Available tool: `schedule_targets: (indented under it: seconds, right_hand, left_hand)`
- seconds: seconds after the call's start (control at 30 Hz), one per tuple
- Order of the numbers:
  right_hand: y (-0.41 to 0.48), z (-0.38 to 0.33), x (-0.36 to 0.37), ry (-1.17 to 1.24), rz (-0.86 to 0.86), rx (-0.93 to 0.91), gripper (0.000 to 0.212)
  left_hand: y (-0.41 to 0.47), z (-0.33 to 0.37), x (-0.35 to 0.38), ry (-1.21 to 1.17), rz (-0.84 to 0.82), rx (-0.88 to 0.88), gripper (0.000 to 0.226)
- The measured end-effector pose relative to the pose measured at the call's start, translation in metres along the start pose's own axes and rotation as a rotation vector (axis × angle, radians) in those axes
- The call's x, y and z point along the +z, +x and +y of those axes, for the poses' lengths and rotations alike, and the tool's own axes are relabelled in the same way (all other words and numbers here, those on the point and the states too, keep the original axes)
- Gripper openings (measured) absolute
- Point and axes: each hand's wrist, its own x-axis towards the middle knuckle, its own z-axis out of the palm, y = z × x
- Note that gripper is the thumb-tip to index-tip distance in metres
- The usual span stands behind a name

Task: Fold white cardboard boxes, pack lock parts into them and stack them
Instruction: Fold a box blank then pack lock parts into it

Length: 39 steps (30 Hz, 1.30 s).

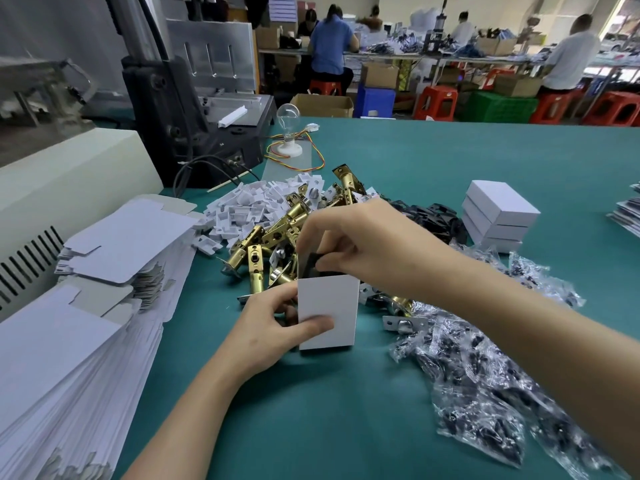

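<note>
Left hand (273, 323): fingers clasp the upright white box (329, 311), thumb on its front.
Right hand (360, 244): fingers pinch a black part (311, 263) at the box mouth.
Bench (450, 150): stacked boxes (498, 216) at right.

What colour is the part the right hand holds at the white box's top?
The part is black; the head view shows it.

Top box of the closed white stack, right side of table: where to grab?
Probably from above, spanning the top box and pinching its two opposite side walls. It lies flat, lid closed, sides exposed; its underside rests on the boxes below.
</note>
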Motion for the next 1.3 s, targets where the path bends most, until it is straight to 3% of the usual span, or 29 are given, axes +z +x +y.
schedule_targets:
  seconds: [0.17,0.33,0.4,0.5,0.67,0.8,0.9,1.0,1.17,1.23,1.3]
  right_hand:
    - [0.003,-0.005,0.008,-0.075,-0.074,-0.013,0.029]
    - [-0.011,0.009,-0.011,-0.093,0.242,-0.034,0.011]
    - [-0.021,0.020,-0.026,-0.087,0.292,-0.016,0.009]
    - [-0.040,0.036,-0.045,-0.158,0.107,0.034,0.020]
    - [-0.070,0.044,-0.020,-0.492,-0.407,-0.032,0.033]
    - [-0.079,0.050,0.010,-0.666,-0.520,-0.063,0.036]
    - [-0.077,0.052,0.013,-0.679,-0.443,-0.087,0.019]
    - [-0.071,0.049,-0.001,-0.557,-0.308,-0.011,0.018]
    - [-0.056,0.039,-0.033,0.088,0.197,0.080,0.012]
    - [-0.045,0.032,-0.030,0.291,0.305,0.100,0.007]
    - [-0.032,0.024,-0.020,0.313,0.319,0.136,0.005]
  left_hand:
    - [-0.001,0.001,-0.001,-0.009,-0.016,-0.015,0.050]
    - [0.000,-0.001,-0.001,-0.017,-0.006,-0.002,0.050]
    - [0.000,0.000,-0.002,-0.014,-0.008,0.001,0.052]
    - [0.000,-0.001,-0.003,-0.003,-0.003,-0.007,0.051]
    - [0.000,0.000,-0.002,-0.007,0.002,-0.012,0.050]
    - [-0.001,0.001,-0.001,-0.016,0.011,-0.010,0.048]
    - [-0.001,0.002,-0.001,-0.011,0.018,-0.004,0.048]
    - [0.000,0.001,-0.001,-0.006,0.014,-0.008,0.049]
    - [0.001,0.000,-0.001,0.001,0.009,-0.008,0.047]
    - [0.001,0.000,-0.001,0.011,0.010,-0.009,0.048]
    - [0.001,0.001,-0.002,0.012,0.007,-0.010,0.049]
